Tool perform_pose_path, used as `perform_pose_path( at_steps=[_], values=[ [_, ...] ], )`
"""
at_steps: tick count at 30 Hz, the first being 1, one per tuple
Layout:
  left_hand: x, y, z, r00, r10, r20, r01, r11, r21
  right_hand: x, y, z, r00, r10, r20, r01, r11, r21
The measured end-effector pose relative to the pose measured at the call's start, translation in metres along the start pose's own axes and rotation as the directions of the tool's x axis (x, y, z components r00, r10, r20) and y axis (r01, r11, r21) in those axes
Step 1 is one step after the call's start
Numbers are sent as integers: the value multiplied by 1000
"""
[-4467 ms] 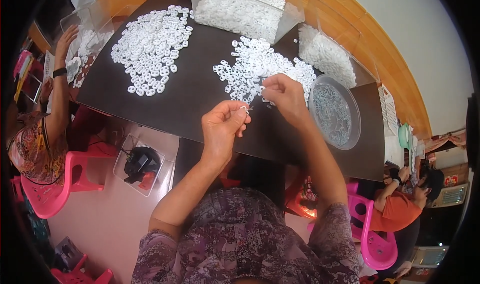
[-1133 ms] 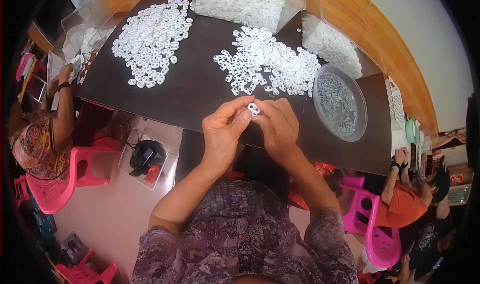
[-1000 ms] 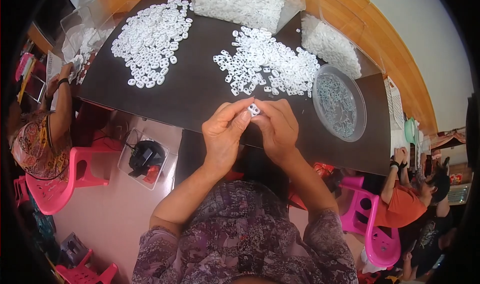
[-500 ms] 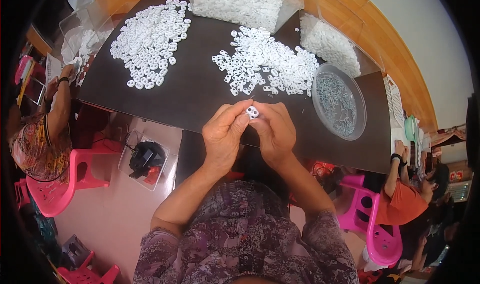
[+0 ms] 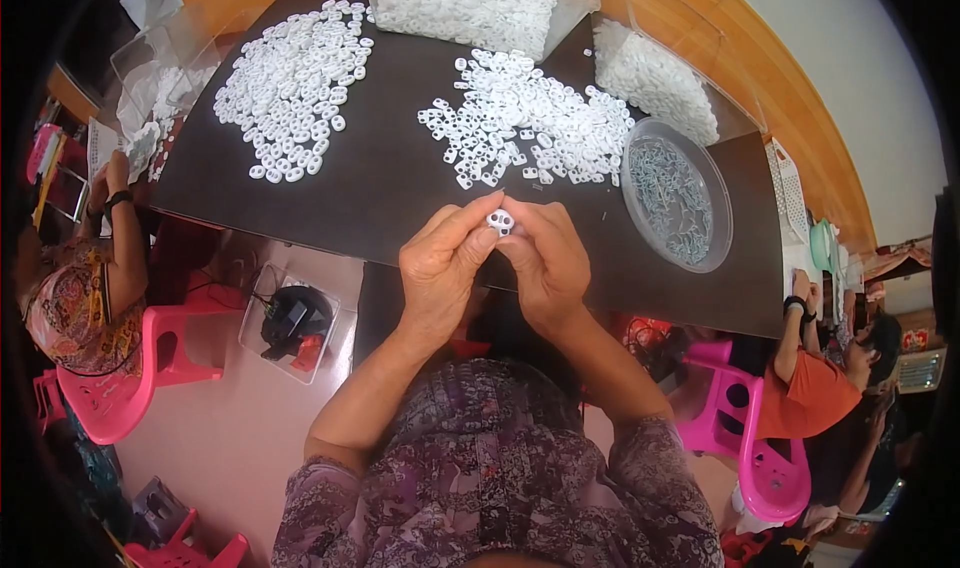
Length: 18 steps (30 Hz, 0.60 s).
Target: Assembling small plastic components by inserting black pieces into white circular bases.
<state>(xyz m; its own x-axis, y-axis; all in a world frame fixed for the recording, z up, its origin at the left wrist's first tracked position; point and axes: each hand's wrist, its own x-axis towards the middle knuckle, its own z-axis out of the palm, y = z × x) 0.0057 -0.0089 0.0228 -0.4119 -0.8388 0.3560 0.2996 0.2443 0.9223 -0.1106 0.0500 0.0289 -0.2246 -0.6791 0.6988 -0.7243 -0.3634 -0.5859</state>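
Observation:
Pinched between both sets of fingertips is a small white plastic piece with dark holes (image 5: pixel 501 222), just in front of my chest at the table's near edge. My left hand (image 5: pixel 438 265) grips it from the left with thumb and forefinger. From the other side, my right hand (image 5: pixel 545 260) closes on it too. Past my hands lies a loose pile of white two-holed pieces (image 5: pixel 540 118). To its right, a round clear tray (image 5: pixel 722 230) holds many small grey metal parts (image 5: pixel 672 203), perhaps screws. A second pile, of rounded white pieces (image 5: pixel 290 88), lies farther left.
Two clear bins of white pieces (image 5: pixel 470 8) (image 5: pixel 655 78) stand at the back of the dark table (image 5: pixel 400 203). Co-workers sit left (image 5: pixel 90 308) and right (image 5: pixel 815 388), near pink chairs (image 5: pixel 165 353). A clear box (image 5: pixel 290 323) sits on the floor at left.
The white piece has tilted slightly between my fingertips. My hands stay together in nearly the same place. The whole view has shifted a little, and the left co-worker's arms have moved.

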Motion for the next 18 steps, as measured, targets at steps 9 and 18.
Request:
perform_pose_path(
  at_steps=[9, 18],
  values=[
    [-5, -4, 7, 996, -43, -72, 42, 999, -22, -5, 3, 5, 999, 9, -44, -9, 1000, 16],
    [-10, -10, 13, 979, 98, -180, -80, 992, 102, -8, -1, 16, 992, -23, -127, 23, 1000, -7]
  ],
)
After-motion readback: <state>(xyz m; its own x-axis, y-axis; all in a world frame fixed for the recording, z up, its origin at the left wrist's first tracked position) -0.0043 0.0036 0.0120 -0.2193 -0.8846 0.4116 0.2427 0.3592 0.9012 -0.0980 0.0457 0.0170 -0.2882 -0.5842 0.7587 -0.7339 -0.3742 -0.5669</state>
